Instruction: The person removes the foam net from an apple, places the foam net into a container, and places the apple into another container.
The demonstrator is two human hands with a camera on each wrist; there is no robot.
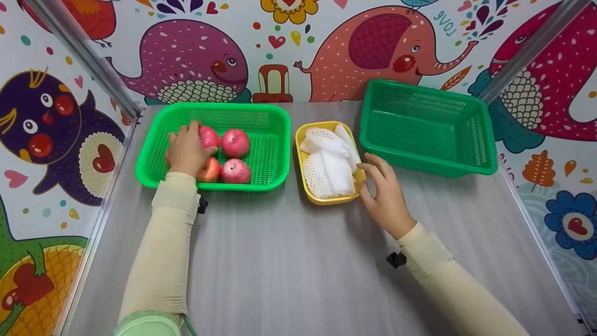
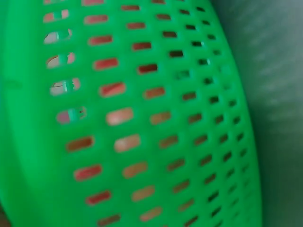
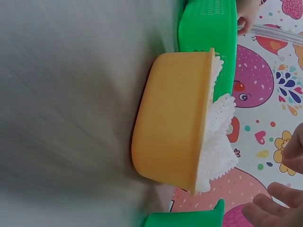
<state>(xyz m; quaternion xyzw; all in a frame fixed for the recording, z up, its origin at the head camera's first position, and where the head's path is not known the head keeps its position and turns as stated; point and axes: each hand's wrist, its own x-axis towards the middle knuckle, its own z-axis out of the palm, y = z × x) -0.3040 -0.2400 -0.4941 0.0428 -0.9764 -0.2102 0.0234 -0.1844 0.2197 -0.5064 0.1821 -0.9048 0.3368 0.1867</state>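
In the head view my left hand [image 1: 185,150] reaches palm down into the bright green basket [image 1: 275,184] on the left. Its thumb and fingers lie over and against a red apple [image 1: 209,136]; whether they grip it I cannot tell. More apples sit close by, one red apple [image 1: 235,143] to the right and another [image 1: 236,171] nearer the front wall. The basket's slotted wall [image 2: 109,99] fills the left wrist view and hides that hand. My right hand [image 1: 387,198], fingers loosely spread, is beside the yellow basket [image 1: 322,201], which is heaped with white foam fruit nets [image 1: 326,161].
A darker green basket [image 1: 415,126] stands at the back right, with nothing in it. All three baskets are on a grey table [image 1: 280,261]. Walls printed with cartoon animals and metal posts [image 1: 531,51] border the table at the back and sides.
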